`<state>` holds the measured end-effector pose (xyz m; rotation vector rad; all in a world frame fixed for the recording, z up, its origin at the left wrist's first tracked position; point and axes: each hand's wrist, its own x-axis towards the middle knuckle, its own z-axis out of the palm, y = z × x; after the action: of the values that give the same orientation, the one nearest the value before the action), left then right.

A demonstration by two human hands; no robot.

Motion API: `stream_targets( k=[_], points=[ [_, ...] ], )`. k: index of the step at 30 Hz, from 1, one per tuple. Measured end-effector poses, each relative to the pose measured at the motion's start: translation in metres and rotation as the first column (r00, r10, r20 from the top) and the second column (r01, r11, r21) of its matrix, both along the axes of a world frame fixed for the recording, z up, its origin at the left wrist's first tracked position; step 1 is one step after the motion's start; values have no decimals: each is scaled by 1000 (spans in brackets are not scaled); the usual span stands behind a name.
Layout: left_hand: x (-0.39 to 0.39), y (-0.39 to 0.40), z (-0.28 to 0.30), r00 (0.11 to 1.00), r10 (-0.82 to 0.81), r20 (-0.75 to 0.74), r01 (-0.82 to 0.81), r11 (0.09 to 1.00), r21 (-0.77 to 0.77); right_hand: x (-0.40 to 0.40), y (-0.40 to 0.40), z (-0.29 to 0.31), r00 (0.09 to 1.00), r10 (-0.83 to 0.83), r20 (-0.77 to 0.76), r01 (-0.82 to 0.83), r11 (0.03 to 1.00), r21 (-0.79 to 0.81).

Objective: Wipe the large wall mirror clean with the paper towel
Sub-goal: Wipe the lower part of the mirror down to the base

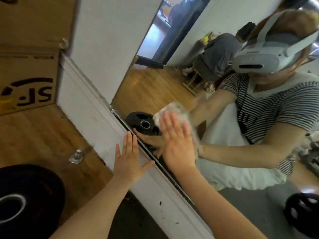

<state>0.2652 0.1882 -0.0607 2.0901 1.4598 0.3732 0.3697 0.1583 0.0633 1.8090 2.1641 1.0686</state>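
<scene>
Looking down from the head camera, the large wall mirror (172,87) fills the right side of the view, tilted across the picture, with its white frame (96,111) running along its lower left edge. The right hand (176,140) lies flat against the glass near the lower edge, fingers straight and spread, pressing the crumpled paper towel (174,109) onto the mirror; the towel shows above the fingertips and trails down along the far side of the hand. The left hand (129,157) is also flat and open, fingers straight, resting on the white frame just beside the glass, its thumb stretched out toward the mirror's edge. It holds nothing.

On the wooden floor (43,135) at the lower left lies a black weight plate (31,200) with a metal-ringed hole. A small clear glass knob (76,156) sits on the floor between that plate and the frame. Behind it, at the upper left, stand stacked cardboard boxes (27,80) with dark printed lettering, touching the frame's end.

The mirror reflects the person in a striped top and white apron with a grey headset on, both arms reaching to the glass. It also reflects a black weight plate near the towel, wooden flooring, a white wall, a dark doorway and another person seated with their back turned.
</scene>
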Motion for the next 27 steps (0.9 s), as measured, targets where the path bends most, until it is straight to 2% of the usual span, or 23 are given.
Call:
stream_targets(
  k=[2, 5, 9, 15, 18, 21, 24, 27],
  points=[
    [-1, 0, 0, 999, -22, -26, 22, 1000, -22, 4, -7, -28, 990, -15, 140, 37, 988, -153],
    [-7, 1, 2, 997, -39, -73, 40, 999, 12, 4, -16, -41, 982, -28, 188, 91, 937, -336],
    [-19, 3, 6, 990, -84, -111, 86, 996, 8, 4, -17, -38, 961, 24, 276, 73, 939, -337],
    [-25, 2, 21, 986, -118, -116, 113, 992, -47, 4, -22, -31, 951, 66, 302, 104, 851, -515],
    [-27, 3, 23, 985, -120, -124, 115, 992, -47, 5, -21, -30, 940, 64, 335, 118, 861, -495],
    [-25, 5, 31, 994, -89, -57, 85, 994, -68, -3, -17, -12, 921, 35, 388, 159, 874, -458],
    [-23, 10, 40, 1000, -25, 10, 25, 998, -51, -7, -9, 22, 928, -10, 374, 137, 939, -316],
    [-19, 13, 43, 1000, 15, 17, -15, 1000, -3, -8, 9, 62, 951, -45, 306, 69, 995, -66]
  ],
)
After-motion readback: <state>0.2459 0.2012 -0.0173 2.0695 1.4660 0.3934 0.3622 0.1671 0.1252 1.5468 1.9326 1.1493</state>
